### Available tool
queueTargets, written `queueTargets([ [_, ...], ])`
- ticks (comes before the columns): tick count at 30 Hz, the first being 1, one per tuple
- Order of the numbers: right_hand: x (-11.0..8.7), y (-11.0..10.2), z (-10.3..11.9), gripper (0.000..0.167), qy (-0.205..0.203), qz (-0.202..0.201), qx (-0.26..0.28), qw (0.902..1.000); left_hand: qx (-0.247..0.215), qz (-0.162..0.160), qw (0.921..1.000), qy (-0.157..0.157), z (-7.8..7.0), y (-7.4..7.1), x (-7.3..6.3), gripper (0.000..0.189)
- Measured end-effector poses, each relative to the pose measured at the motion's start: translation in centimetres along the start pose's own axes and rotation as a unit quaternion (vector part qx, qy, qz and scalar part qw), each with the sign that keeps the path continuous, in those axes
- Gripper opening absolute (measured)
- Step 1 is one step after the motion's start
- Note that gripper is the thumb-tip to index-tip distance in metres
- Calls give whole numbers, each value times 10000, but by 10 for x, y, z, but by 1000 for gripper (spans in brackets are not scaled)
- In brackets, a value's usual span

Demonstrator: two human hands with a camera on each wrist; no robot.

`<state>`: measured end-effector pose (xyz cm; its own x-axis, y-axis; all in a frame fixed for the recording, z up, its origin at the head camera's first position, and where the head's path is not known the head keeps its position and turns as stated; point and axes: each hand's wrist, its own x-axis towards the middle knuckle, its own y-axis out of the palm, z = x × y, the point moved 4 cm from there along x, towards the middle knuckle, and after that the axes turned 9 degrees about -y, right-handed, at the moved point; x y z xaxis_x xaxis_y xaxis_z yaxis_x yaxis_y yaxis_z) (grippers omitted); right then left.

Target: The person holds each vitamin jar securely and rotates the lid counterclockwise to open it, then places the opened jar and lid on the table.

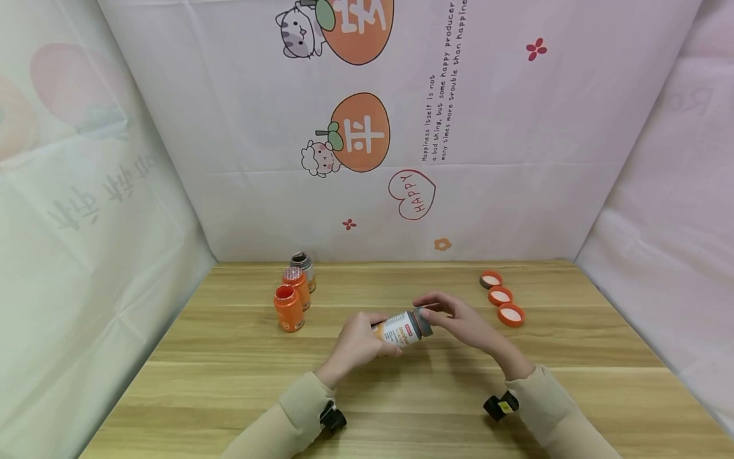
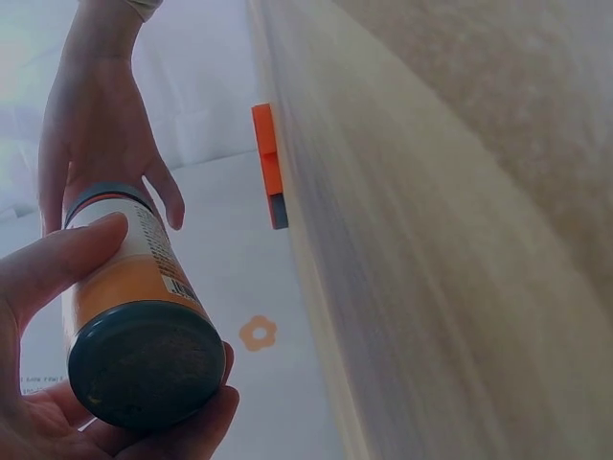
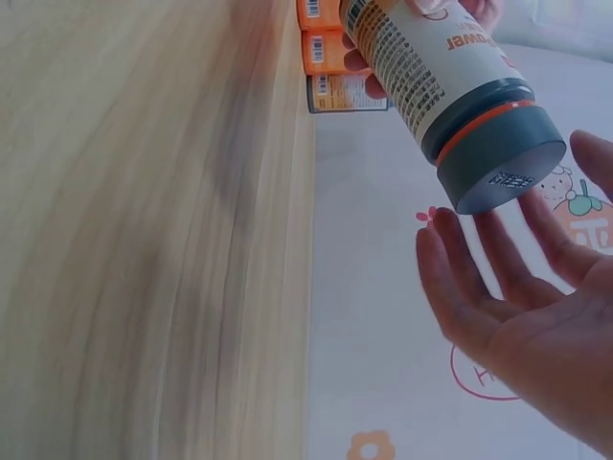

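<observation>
My left hand (image 1: pixel 358 344) grips a pill bottle (image 1: pixel 398 329) with a white and orange label, tilted over the wooden table with its dark grey screw cap (image 1: pixel 423 322) pointing right. In the left wrist view, thumb and fingers wrap round the lower part of the bottle (image 2: pixel 120 278), and its dark base faces the camera. My right hand (image 1: pixel 459 319) is at the cap end. The right wrist view shows its fingers loosely extended beside the cap (image 3: pixel 503 158), which sits on the bottle with a thin orange ring below it.
Left of the hands stand an orange bottle (image 1: pixel 289 313), another orange bottle (image 1: pixel 304 290) and a grey bottle (image 1: pixel 310 274), all without caps. Three lids lie in a row at the right: two orange ones (image 1: pixel 511 314) (image 1: pixel 500 295) and a grey-sided one (image 1: pixel 490 279). White printed cloth (image 1: pixel 487 210) walls the table's back.
</observation>
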<state>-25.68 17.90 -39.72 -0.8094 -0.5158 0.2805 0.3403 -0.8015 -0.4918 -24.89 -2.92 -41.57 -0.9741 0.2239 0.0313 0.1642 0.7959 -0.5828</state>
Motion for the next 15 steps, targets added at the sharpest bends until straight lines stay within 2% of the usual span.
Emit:
queueTargets([
  [9, 6, 3, -5, 39, 408, 65, 58, 9991, 95, -8, 9999, -33, -3, 1, 0, 49],
  [15, 6, 4, -6, 49, 888, 182, 1, 9959, 211, -53, 9998, -44, -3, 1, 0, 50],
])
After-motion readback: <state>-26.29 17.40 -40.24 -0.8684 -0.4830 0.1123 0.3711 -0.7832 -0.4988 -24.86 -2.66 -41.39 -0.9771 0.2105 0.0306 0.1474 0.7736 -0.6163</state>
